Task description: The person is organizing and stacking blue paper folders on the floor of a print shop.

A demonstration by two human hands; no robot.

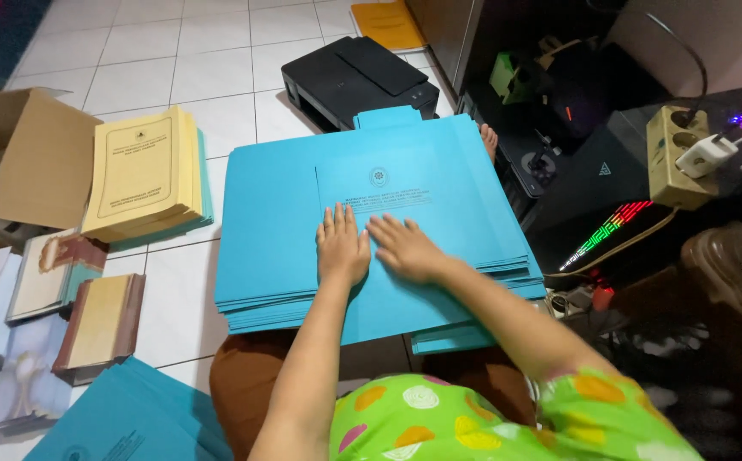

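Note:
A thick stack of bright blue paper folders rests across my lap, with dark print on the top sheet. My left hand lies flat on the top folder, fingers together and pointing away from me. My right hand presses flat beside it, touching the same sheet. Neither hand grips anything. A few more blue folders stick out under the stack at the right.
A stack of yellow folders sits on the tiled floor at left, beside an open cardboard box. Brown-edged booklets lie lower left, more blue folders at the bottom. A black printer stands ahead, a power strip and lit keyboard at right.

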